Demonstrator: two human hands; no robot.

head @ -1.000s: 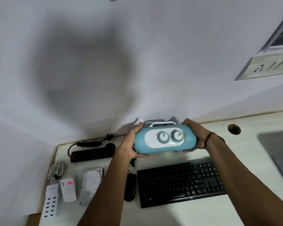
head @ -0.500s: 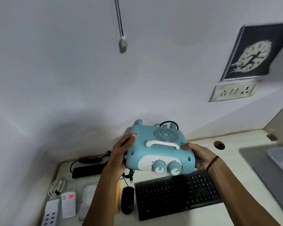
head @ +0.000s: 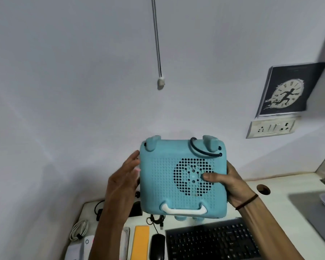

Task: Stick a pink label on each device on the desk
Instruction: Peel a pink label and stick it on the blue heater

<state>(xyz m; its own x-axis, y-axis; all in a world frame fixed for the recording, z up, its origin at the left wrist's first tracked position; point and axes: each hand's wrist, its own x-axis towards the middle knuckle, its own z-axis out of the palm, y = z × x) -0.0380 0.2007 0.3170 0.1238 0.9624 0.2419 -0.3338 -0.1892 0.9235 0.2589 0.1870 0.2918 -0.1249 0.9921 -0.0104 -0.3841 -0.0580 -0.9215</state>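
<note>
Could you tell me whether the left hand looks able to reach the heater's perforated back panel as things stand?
Probably yes: the left hand is open beside the blue heater, whose back panel faces up uncovered.

single head-worn view, wide-angle, looking forward and only slightly down from above the desk (head: 281, 186). the white wall (head: 64, 72) fills the upper two thirds of the frame; the desk's near part appears only along the bottom edge, with the keyboard (head: 212, 241) cut off there. the blue heater (head: 182, 177) sits close to the lens at centre, the left hand (head: 120, 186) and right hand (head: 231, 182) on its sides. straight lines bend near the frame's edges. no second view.
</note>
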